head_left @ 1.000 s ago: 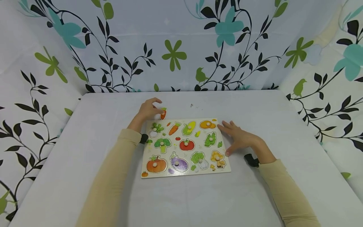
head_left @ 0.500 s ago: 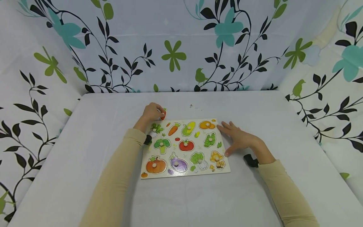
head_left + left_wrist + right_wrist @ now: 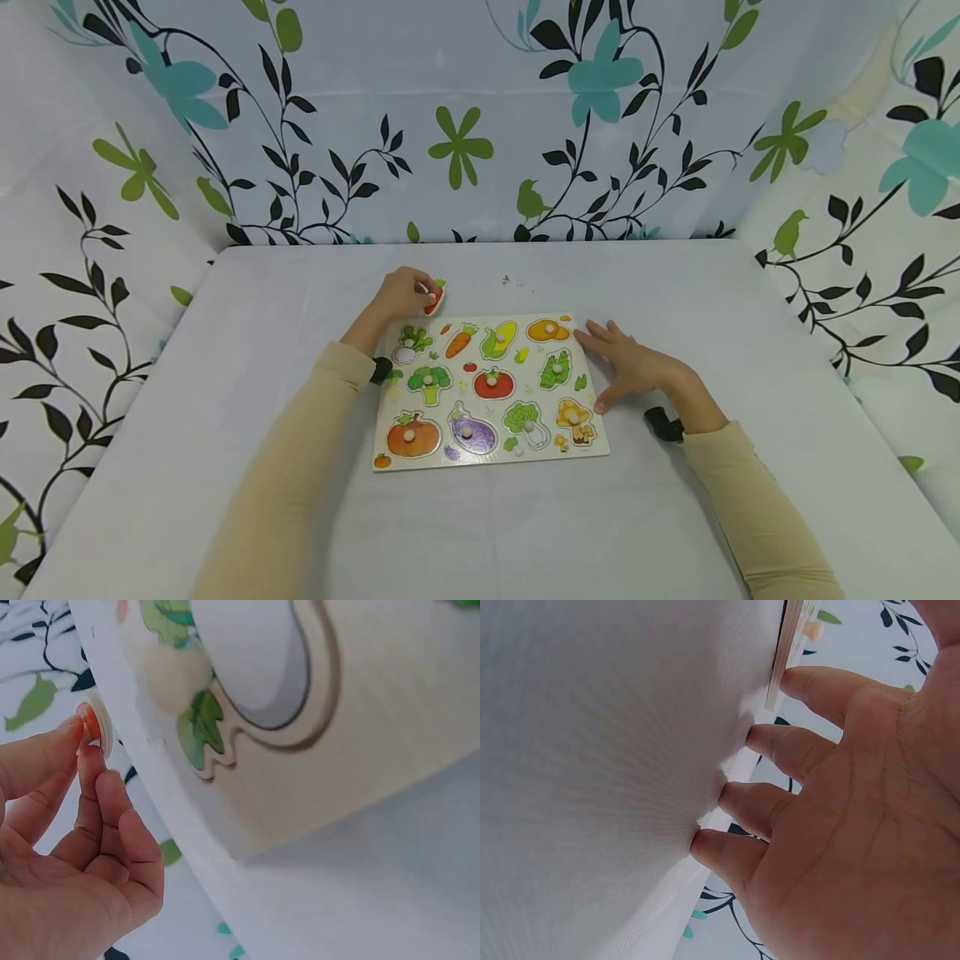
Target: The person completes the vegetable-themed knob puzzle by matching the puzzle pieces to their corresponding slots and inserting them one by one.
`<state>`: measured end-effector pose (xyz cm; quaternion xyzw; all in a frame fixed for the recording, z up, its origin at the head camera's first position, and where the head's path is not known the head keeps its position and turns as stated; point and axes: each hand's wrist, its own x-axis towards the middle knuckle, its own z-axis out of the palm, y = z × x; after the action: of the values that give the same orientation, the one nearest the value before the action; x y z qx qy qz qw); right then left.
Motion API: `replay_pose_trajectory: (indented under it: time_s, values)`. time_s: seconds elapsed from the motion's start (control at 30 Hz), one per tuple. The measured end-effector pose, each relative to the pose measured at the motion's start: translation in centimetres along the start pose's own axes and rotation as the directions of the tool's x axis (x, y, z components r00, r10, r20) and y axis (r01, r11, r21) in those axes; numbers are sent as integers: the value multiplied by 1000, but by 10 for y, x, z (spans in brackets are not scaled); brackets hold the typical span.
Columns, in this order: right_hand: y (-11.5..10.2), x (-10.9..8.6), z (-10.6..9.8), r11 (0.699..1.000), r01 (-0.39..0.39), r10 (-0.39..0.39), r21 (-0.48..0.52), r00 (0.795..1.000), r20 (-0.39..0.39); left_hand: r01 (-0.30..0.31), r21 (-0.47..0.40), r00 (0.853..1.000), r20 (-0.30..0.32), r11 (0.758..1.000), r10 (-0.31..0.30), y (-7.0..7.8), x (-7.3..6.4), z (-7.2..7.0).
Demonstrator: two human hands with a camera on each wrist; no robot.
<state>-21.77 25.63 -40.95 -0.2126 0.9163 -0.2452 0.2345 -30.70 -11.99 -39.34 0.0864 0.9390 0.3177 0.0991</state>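
My left hand [image 3: 403, 293] pinches a small red puzzle piece with a green top [image 3: 437, 293] between thumb and fingertips, just past the far edge of a wooden vegetable peg puzzle board [image 3: 480, 468]. In the left wrist view the piece [image 3: 93, 727] shows mostly edge-on, with its pale wooden rim towards the camera; its picture is largely hidden. My right hand [image 3: 630, 362] is spread at the board's right edge. Its fingers are loosely straight, with a fingertip on the board's side [image 3: 786, 645] and the others on the white cloth.
On the board sit knobbed pieces such as a carrot [image 3: 461, 340], a corn [image 3: 498, 340], a tomato [image 3: 493, 384], an eggplant [image 3: 473, 428] and a pumpkin [image 3: 413, 436]. A white cloth covers the table [image 3: 480, 533]. Leaf-patterned curtains [image 3: 480, 67] stand behind and at both sides.
My left fingers, partly raised a second ago, have closed in around the red piece. The piece has tilted and shows more now than half a second ago. My right hand and the board stay put.
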Motion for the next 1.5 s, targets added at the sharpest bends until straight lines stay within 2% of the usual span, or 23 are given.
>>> replay_pose_trajectory:
  time_s: [0.17,0.33,0.6,0.83,1.07,1.27,1.5]
  values:
    - [0,0,0,1000,0,0,-7,1000,0,-88,51,994,76,995,84,9,-10,8]
    - [2,2,0,999,-15,15,-29,1000,8,-158,76,980,136,985,146,17,-20,18]
    - [1,2,0,1000,-26,26,-15,1000,8,-218,116,957,219,969,189,26,-30,26]
    - [3,3,2,999,-33,33,-18,999,6,-206,170,960,227,964,165,27,-32,29]
    - [2,2,1,999,-29,30,-29,1000,3,-215,144,957,228,966,179,26,-31,35]
    - [0,1,1,999,-31,31,-31,1000,5,-210,171,959,227,963,169,26,-31,38]
    - [-3,0,1,1000,-24,24,-9,1000,8,-211,153,953,252,966,168,22,-34,33]
